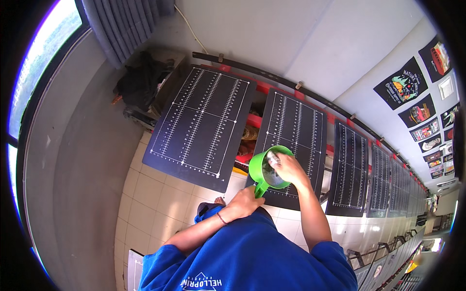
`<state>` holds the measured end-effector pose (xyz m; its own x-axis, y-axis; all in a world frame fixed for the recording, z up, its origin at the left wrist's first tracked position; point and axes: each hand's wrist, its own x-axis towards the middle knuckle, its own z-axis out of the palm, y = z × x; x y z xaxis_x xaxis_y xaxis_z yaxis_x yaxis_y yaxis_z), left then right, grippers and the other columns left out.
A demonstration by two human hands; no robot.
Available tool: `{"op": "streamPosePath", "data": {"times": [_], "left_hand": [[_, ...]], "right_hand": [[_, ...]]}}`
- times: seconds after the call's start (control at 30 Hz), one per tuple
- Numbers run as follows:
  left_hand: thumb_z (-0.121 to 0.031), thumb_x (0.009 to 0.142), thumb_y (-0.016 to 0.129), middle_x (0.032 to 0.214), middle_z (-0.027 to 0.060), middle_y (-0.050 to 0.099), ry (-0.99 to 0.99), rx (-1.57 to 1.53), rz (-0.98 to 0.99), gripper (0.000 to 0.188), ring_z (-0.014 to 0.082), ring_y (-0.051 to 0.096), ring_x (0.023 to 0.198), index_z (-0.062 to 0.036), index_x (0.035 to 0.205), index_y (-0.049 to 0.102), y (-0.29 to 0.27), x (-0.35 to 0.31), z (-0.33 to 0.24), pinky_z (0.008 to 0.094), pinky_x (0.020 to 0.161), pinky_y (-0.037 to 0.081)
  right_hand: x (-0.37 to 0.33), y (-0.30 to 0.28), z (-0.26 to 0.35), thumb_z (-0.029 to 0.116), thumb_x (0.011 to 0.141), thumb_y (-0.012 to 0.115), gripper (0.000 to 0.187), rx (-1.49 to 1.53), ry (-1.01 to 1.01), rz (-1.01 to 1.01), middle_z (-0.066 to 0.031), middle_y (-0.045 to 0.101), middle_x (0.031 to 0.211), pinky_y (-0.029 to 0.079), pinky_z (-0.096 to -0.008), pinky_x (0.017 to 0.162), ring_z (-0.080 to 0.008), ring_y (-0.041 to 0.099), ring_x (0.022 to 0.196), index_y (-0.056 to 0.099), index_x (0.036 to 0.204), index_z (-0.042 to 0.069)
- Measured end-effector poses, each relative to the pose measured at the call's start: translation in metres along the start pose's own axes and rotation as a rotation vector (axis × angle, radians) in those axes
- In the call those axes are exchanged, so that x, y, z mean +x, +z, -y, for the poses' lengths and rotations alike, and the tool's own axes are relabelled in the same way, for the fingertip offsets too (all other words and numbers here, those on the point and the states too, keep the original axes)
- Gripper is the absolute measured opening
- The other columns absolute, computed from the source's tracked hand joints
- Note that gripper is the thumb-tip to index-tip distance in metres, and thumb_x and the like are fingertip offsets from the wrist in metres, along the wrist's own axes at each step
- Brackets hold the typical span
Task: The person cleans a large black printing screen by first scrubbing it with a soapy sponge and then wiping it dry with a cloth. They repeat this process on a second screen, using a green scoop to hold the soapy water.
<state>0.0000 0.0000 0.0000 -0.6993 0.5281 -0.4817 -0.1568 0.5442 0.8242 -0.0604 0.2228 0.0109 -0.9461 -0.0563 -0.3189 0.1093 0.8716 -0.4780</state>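
Observation:
My left hand [244, 202] grips the handle of a bright green plastic scoop cup [259, 169] and holds it in front of my chest. My right hand [287, 167] reaches into the cup's mouth, its fingers closed on something small and pale inside; I cannot tell what it is. The cup hangs over the near edge of a black board with white ruler lines [296, 131]. A second, larger black ruled board [204, 121] lies to the left of it.
A long row of black ruled boards [352, 169] on a red frame [255, 121] runs away to the right along a white wall. A dark bundle [141, 82] sits at the far left. Cream floor tiles [150, 203] lie below. Dark printed shirts [403, 85] hang on the wall.

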Motion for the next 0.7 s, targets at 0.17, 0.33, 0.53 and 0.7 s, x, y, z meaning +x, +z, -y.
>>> {"op": "streamPosePath", "data": {"times": [0.17,0.33,0.53,0.7], "left_hand": [[-0.023,0.093,0.066,0.073,0.0115,0.066,-0.011,-0.145,0.003,0.031,0.0163,0.057,0.046,0.0054,0.102,0.057,-0.013,0.002,0.026,0.0335,0.046,0.047],[-0.029,0.091,0.067,0.066,0.018,0.064,-0.032,-0.207,0.06,0.038,0.0259,0.064,0.053,0.0071,0.094,0.057,-0.021,0.001,-0.005,0.0409,0.056,0.052],[-0.025,0.092,0.068,0.061,0.0107,0.06,-0.055,-0.314,0.063,0.032,0.018,0.058,0.045,0.0045,0.093,0.056,-0.022,0.011,-0.008,0.0351,0.044,0.047],[-0.021,0.095,0.066,0.061,0.0046,0.055,-0.09,-0.437,-0.052,0.025,0.0124,0.052,0.043,0.002,0.095,0.056,-0.023,0.015,0.003,0.0306,0.039,0.041]], "right_hand": [[-0.003,-0.013,0.029,0.012,0.093,0.051,0.031,0.368,0.154,0.043,-0.0209,0.072,0.094,0.052,-0.0477,0.082,-0.0373,0.072,0.09,0.061,0.12,0.001],[0.003,-0.004,-0.019,0.012,0.094,0.051,0.028,0.244,0.074,-0.147,-0.0242,0.07,0.091,0.051,-0.0484,0.081,-0.0411,0.07,0.089,0.061,0.116,0.0],[0.009,-0.005,-0.043,0.008,0.102,0.047,0.018,0.984,0.128,-0.099,-0.017,0.069,0.103,0.057,-0.0347,0.072,-0.0231,0.071,0.086,0.058,0.113,-0.002],[0.014,-0.022,-0.083,0.006,0.1,0.048,0.038,1.37,0.113,-0.382,-0.0193,0.063,0.126,0.061,-0.0361,0.081,-0.0298,0.071,0.105,0.047,0.137,-0.004]]}}
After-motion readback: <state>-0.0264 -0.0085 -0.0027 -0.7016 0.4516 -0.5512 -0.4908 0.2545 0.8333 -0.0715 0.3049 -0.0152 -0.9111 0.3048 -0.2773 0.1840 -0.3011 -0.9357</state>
